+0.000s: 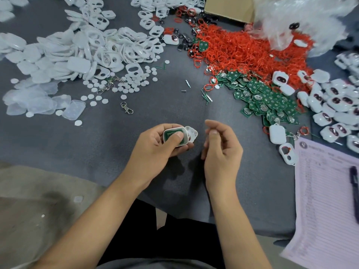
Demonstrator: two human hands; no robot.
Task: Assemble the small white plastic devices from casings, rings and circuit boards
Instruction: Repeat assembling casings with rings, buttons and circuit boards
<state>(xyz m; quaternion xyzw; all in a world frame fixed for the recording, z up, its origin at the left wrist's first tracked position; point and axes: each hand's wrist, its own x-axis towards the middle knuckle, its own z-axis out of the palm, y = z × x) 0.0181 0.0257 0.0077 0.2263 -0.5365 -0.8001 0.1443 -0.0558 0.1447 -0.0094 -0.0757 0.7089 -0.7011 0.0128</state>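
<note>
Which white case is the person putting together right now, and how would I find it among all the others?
Start at the person's left hand, low in the middle of the grey table. Its fingers curl around a small white casing while the thumb presses on top. Unlike the casings lying in heaps around the table, this one is held off the table and shows a green circuit board set inside it.

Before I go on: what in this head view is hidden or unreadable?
- Casing in the left hand: the thumb covers much of its circuit board; ring unseen.
- Right hand: curled fingers hide whether they pinch anything.
- Paper form: print too small, cut off by right edge.
</note>
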